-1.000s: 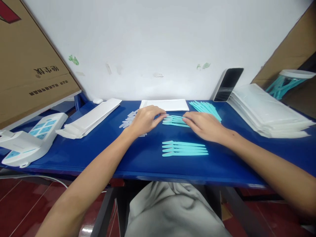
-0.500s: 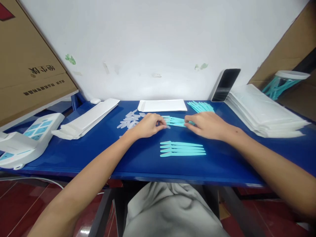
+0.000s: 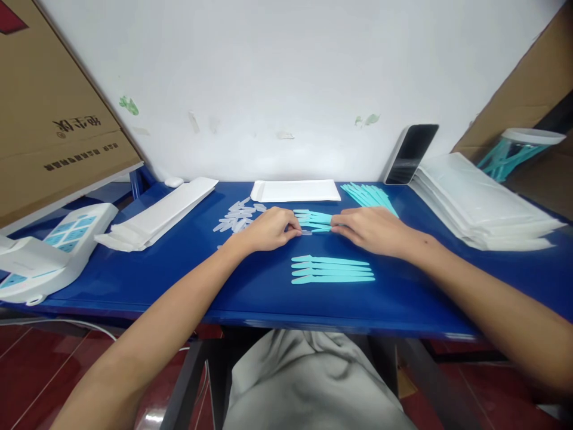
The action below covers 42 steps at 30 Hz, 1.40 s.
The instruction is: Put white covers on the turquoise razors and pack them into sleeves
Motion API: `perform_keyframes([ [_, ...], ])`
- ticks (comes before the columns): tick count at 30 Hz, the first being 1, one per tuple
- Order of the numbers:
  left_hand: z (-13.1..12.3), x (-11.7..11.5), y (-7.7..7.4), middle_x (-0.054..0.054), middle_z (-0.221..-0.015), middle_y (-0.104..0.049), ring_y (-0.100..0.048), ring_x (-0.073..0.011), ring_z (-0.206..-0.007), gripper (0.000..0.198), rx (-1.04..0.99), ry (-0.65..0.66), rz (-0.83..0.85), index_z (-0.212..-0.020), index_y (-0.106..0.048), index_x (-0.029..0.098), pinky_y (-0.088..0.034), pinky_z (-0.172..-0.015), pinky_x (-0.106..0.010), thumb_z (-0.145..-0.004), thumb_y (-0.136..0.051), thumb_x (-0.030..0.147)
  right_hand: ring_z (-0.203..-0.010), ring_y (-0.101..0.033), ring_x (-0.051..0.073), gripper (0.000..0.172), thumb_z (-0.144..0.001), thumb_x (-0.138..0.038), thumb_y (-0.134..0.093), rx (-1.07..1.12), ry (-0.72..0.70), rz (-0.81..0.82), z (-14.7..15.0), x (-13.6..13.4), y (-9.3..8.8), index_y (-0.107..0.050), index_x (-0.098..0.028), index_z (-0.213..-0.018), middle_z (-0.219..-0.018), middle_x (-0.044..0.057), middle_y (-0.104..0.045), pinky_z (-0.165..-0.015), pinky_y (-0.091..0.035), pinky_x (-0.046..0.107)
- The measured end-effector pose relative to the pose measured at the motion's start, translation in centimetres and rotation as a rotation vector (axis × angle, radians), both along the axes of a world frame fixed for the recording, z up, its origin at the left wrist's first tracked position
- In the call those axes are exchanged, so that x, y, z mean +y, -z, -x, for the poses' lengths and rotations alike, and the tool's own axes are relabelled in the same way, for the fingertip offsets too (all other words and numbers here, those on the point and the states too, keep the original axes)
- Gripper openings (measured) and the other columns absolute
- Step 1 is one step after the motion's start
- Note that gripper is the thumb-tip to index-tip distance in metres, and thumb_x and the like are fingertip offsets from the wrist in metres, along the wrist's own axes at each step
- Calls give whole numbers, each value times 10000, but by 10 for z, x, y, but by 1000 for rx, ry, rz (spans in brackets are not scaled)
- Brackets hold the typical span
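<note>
My left hand (image 3: pixel 274 229) pinches a small clear blade cover (image 3: pixel 307 233) that sticks out from its fingertips. Facing it, my right hand (image 3: pixel 371 230) is closed on the handle end of a turquoise eyebrow razor (image 3: pixel 321 229), whose tip points left toward the cover. Just behind lie several more turquoise razors (image 3: pixel 313 215), partly hidden by my right hand. Nearer to me, a neat row of turquoise razors (image 3: pixel 331 270) lies side by side on the blue table (image 3: pixel 250 292). Beside my left hand is a loose pile of clear blade covers (image 3: pixel 237 216).
A fanned heap of turquoise razors (image 3: pixel 367 194) lies behind my right hand. White packets (image 3: pixel 295 191) stand along the back and left. A phone (image 3: pixel 412 154) leans on the wall beside stacked plastic bags (image 3: pixel 483 203). At far left sits a power strip (image 3: pixel 67 245).
My right hand has drawn slightly left, bringing a razor's tip close to the cover in my left hand. The cover shows more clearly now. The front row has not moved.
</note>
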<state>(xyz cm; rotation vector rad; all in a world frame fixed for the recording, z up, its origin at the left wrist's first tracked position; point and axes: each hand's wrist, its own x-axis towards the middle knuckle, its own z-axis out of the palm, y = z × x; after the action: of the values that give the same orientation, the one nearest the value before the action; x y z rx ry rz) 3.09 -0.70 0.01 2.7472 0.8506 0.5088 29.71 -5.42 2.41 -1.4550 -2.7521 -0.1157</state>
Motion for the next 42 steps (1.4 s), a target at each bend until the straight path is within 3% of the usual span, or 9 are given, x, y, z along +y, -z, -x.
perform_keyframes([
  [5, -1, 0, -1, -53, -820, -715, -626, -153, -696, 168, -7, -1, -1, -901, -780, 158, -434, -646, -265, -934, -625, 215, -690, -581, 193, 359, -1054, -407, -335, 15, -7, -62, 3, -2, 0, -623, -229, -934, -849, 48, -681, -553, -211, 309],
  [16, 1, 2, 2, -39, -770, -738, -622, -150, -645, 221, 9, -18, 72, -933, -788, 183, -395, -607, -252, -963, -607, 306, -673, -580, 182, 350, -1053, -400, -340, -29, -18, -3, 5, -4, -2, -621, -225, -942, -864, 62, -689, -541, -203, 305],
  [20, 0, 2, 2, -57, -856, -741, -641, -157, -712, 181, -24, 9, 35, -923, -782, 169, -434, -655, -254, -949, -620, 247, -655, -583, 185, 346, -1052, -389, -350, -65, -22, -33, 7, -5, -1, -626, -224, -924, -842, 61, -687, -538, -194, 308],
  [42, -8, 5, 7, -46, -798, -748, -653, -148, -691, 167, -79, -1, 20, -813, -773, 145, -448, -660, -244, -887, -626, 118, -684, -634, 177, 356, -1049, -335, -382, -151, -57, -93, 11, 3, -2, -635, -205, -835, -832, 48, -732, -547, -157, 320],
])
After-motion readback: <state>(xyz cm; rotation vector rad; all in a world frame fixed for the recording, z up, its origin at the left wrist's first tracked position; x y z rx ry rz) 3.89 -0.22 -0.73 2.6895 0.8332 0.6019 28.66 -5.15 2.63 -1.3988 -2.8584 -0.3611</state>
